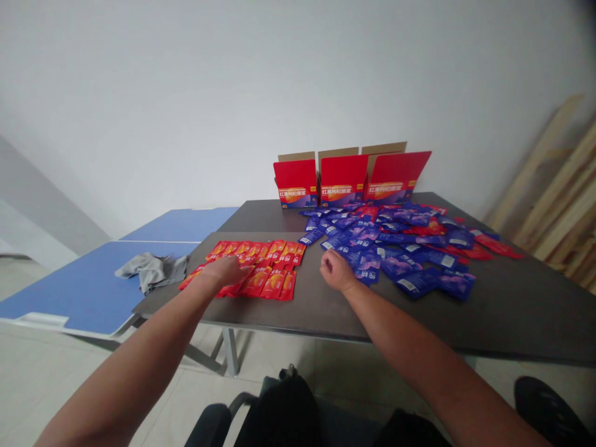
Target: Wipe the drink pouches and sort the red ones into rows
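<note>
L hand (226, 270) and R hand (334, 271) well apart, neither clamped on anything. L hand palm down, fingers extended, resting on near part of red sachets (267, 270). R hand curled in loose fist, knuckles up, on bare dark grey table (512, 323), just beside blue sachets (395, 251); nothing visible in it.

Red sachets in tidy overlapping rows, left of centre: flat, rectangular, glossy foil. Blue sachets in loose, sprawling heap over right part of table, glossy blue-purple w/ white label patches, a few red ones mixed in. Narrow strip of bare tabletop btw the two groups, R hand on it. More open room along near edge, right of R hand. Little free space past heap at far end, where 3 red cartons (342, 180) stand in a row, close together, tops open, brown card flaps up.

Table edge straight and dark, w/ metal leg (230, 351) below. Blue folding table (93, 292) right against left side, crumpled grey cloth (153, 271) on it, just beside red rows. Pale wooden boards (554, 198) leaning on white wall (233, 81) at right. Pale tile floor (46, 397) below, black bag (284, 410) near bottom of view, partly cut off.
</note>
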Demonstrator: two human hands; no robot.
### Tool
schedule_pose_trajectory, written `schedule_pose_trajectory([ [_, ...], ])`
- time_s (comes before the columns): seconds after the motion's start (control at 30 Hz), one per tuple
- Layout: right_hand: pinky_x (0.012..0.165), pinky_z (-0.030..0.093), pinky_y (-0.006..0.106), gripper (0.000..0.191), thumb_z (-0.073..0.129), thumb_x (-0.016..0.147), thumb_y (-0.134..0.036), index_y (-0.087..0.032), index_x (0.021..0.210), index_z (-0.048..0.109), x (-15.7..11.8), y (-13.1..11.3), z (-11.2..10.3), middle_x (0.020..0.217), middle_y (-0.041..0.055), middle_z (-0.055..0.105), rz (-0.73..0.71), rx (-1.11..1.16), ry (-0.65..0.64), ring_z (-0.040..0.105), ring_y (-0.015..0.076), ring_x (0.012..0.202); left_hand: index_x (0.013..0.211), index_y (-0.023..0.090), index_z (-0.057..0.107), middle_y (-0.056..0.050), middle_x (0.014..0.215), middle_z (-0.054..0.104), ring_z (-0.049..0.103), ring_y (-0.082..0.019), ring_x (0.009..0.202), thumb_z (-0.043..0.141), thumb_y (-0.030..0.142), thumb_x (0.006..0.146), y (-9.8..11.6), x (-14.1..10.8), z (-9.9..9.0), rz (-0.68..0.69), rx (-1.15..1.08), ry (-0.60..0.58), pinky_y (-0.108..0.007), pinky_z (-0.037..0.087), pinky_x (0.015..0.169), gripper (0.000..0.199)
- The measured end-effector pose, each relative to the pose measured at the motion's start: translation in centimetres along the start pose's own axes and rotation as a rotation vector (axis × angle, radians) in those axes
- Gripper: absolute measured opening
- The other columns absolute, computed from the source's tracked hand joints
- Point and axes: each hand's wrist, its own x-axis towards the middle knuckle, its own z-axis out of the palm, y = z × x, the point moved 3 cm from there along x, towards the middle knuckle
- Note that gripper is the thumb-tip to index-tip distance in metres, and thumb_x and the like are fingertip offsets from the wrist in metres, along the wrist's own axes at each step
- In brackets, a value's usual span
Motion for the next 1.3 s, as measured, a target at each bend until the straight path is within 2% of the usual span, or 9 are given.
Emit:
schedule_pose_trajectory([
  [0.07, 0.062, 0.036, 0.027, 0.016, 0.046, 0.073, -0.011, -0.023, 0.070, 0.037, 0.0, 0.0, 0.0, 0.070, 0.0003, 0.045, -0.005, -0.009, 0.006, 0.044, 0.0159, 0.065, 0.093, 0.012, 0.066, -0.022, 0.105, 0.068, 0.064, -0.032, 0.096, 0.050, 0.053, 0.080, 2.1, -0.9, -0.7, 0.047, -0.023, 0.041, -0.035, 0.044, 0.079, 0.046],
  [0.17, 0.063, 0.037, 0.028, 0.014, 0.045, 0.075, -0.012, -0.023, 0.072, 0.037, -0.1, 0.1, 0.0, 0.071, 0.0009, 0.047, 0.001, -0.043, 0.034, 0.046, 0.0167, 0.066, 0.084, 0.015, 0.062, -0.012, 0.081, 0.068, 0.062, -0.022, 0.076, 0.049, 0.047, 0.081, 7.8, -2.7, -0.6, 0.180, -0.301, 0.113, -0.028, 0.041, 0.066, 0.034],
  [0.33, 0.068, 0.040, 0.031, 0.006, 0.040, 0.085, -0.021, -0.023, 0.080, 0.042, -0.4, 0.9, -0.5, 0.074, 0.0039, 0.053, 0.109, -0.114, 0.161, 0.052, 0.0198, 0.072, 0.070, 0.018, 0.049, 0.003, 0.059, 0.049, 0.043, -0.010, 0.054, 0.045, 0.042, 0.083, 19.2, -3.5, 3.6, 0.246, -1.209, 0.027, -0.022, 0.032, 0.052, 0.028],
  [0.47, 0.070, 0.043, 0.033, 0.012, 0.037, 0.092, -0.029, -0.022, 0.090, 0.047, -0.7, 1.6, -1.2, 0.080, 0.0074, 0.060, 0.253, -0.122, 0.285, 0.057, 0.0222, 0.078, 0.065, 0.019, 0.042, 0.005, 0.058, 0.043, 0.037, -0.008, 0.055, 0.044, 0.037, 0.084, 24.5, -2.0, 6.6, 0.180, -1.663, 0.057, -0.021, 0.033, 0.055, 0.027],
  [0.73, 0.062, 0.043, 0.030, 0.015, 0.045, 0.089, -0.036, -0.023, 0.087, 0.052, -0.2, 0.9, -2.0, 0.071, 0.0039, 0.060, 0.359, -0.093, 0.330, 0.055, 0.0190, 0.063, 0.063, 0.019, 0.038, 0.005, 0.060, 0.042, 0.037, -0.009, 0.060, 0.044, 0.032, 0.084, 25.2, -0.2, 8.0, 0.208, -1.605, 0.150, -0.021, 0.032, 0.057, 0.025],
  [0.9, 0.058, 0.043, 0.028, 0.020, 0.048, 0.086, -0.040, -0.023, 0.079, 0.054, 1.3, 1.9, -5.3, 0.063, 0.0008, 0.057, 0.518, 0.001, 0.514, 0.052, 0.0170, 0.060, 0.060, 0.019, 0.039, 0.005, 0.057, 0.041, 0.037, -0.010, 0.059, 0.044, 0.032, 0.084, 25.3, -0.3, 8.0, 0.296, -1.385, 0.178, -0.023, 0.028, 0.057, 0.028],
  [1.07, 0.063, 0.047, 0.029, 0.023, 0.055, 0.077, -0.038, -0.017, 0.083, 0.063, 2.5, 8.0, -13.4, 0.074, 0.0036, 0.065, 0.744, 0.053, 0.556, 0.059, 0.0182, 0.067, 0.059, 0.019, 0.037, 0.006, 0.055, 0.039, 0.036, -0.010, 0.057, 0.045, 0.032, 0.084, 25.2, -0.8, 7.6, 0.309, -1.322, 0.156, -0.023, 0.026, 0.056, 0.029],
  [1.17, 0.069, 0.047, 0.030, 0.019, 0.054, 0.078, -0.031, -0.017, 0.082, 0.065, 1.0, 12.6, -20.5, 0.081, 0.0066, 0.068, 0.840, -0.303, 0.553, 0.061, 0.0193, 0.073, 0.059, 0.019, 0.037, 0.005, 0.056, 0.039, 0.036, -0.010, 0.058, 0.044, 0.032, 0.084, 25.2, -0.9, 7.4, 0.312, -1.293, 0.150, -0.023, 0.026, 0.056, 0.029],
  [1.3, 0.078, 0.046, 0.036, 0.020, 0.065, 0.072, -0.021, -0.013, 0.090, 0.066, -3.9, 17.6, -28.6, 0.097, 0.0162, 0.068, 1.132, -0.689, 0.336, 0.063, 0.0254, 0.088, 0.060, 0.019, 0.039, 0.005, 0.057, 0.041, 0.038, -0.010, 0.058, 0.044, 0.033, 0.084, 25.5, -0.9, 7.6, 0.334, -1.254, 0.135, -0.023, 0.026, 0.056, 0.028],
])
